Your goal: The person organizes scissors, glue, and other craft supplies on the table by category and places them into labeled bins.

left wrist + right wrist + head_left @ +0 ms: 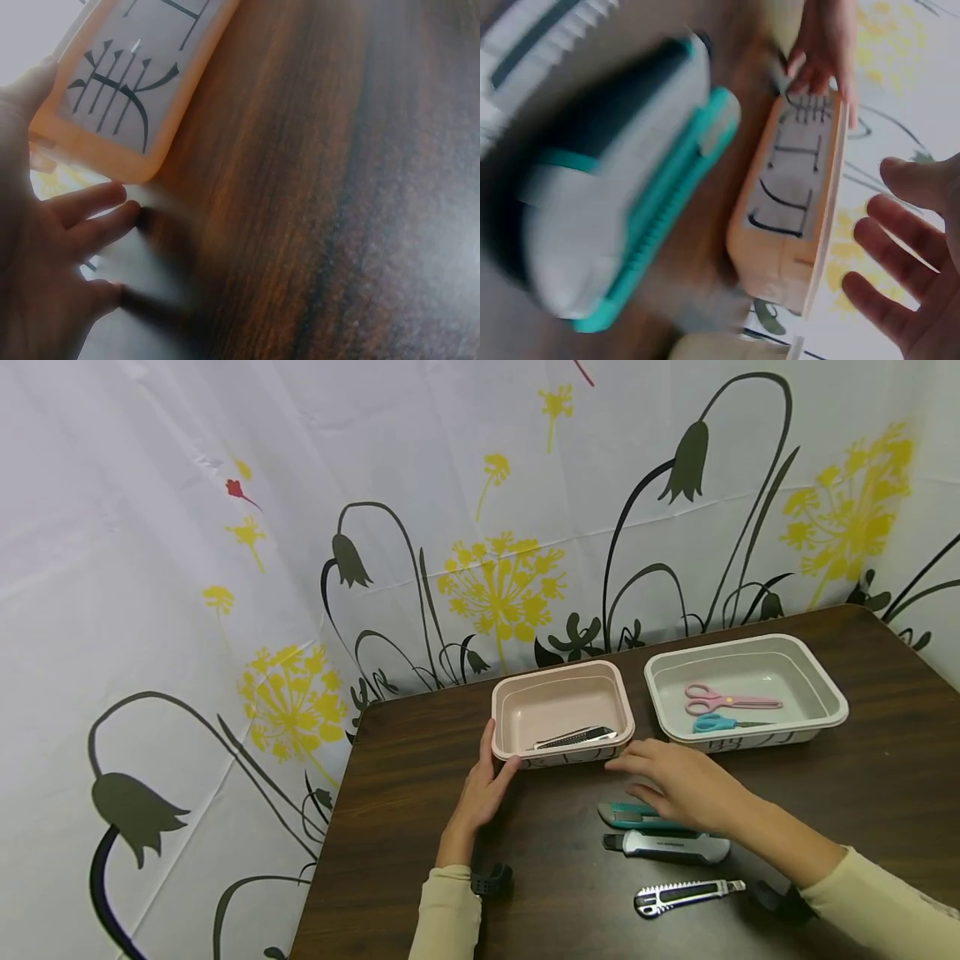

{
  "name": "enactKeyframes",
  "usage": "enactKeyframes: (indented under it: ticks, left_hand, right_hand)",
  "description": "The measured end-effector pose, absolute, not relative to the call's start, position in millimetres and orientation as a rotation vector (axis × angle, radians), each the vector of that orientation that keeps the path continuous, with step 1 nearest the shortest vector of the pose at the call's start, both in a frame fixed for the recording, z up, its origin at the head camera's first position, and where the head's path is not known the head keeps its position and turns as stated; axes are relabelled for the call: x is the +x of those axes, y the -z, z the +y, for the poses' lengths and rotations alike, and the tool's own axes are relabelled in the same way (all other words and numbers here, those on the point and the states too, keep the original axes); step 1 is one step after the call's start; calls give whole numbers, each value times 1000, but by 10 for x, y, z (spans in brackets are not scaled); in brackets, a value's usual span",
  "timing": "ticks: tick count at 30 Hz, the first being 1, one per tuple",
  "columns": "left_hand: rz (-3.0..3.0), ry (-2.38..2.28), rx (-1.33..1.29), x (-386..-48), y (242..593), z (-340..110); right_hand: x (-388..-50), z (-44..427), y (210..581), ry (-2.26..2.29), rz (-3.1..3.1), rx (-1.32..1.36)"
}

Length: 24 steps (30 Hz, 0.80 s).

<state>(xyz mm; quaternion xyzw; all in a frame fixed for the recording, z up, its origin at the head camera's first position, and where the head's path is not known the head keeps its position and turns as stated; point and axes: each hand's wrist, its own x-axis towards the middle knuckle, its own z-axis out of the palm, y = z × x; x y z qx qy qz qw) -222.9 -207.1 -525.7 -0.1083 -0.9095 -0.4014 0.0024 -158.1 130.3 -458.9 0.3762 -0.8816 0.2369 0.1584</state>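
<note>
A pink plastic bin (558, 697) holds a black-and-silver utility knife (576, 738). My left hand (477, 789) touches the bin's near left corner, thumb at the front and fingers along the side. Marks on a front label (124, 90) show in the left wrist view. My right hand (678, 781) hovers near the bin's right front corner, fingers spread with nothing in them. Below it on the table lie a teal utility knife (633, 816), a white-and-black utility knife (667, 847) and a silver-and-black utility knife (686, 897). The right hand partly covers the teal one.
Right of the pink bin stands a pale grey bin (828, 697) with pink scissors (727, 700) and blue-handled scissors (714, 723) inside. Both bins rest on a dark wooden table (390, 810). A flower-printed curtain (420, 460) hangs behind the table's far edge.
</note>
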Motion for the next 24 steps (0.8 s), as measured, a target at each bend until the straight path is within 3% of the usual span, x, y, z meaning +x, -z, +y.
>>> enactKeyframes:
  ticks: [11, 24]
  left_hand:
    - [-2834, 1280, -351, -2218, 5241, -2064]
    - [-2846, 1278, -349, -2201, 5237, -2053]
  right_hand:
    - [-825, 1531, 5098, -650, -2505, 1129]
    - [-561, 1617, 5311, -480, -2590, 1162]
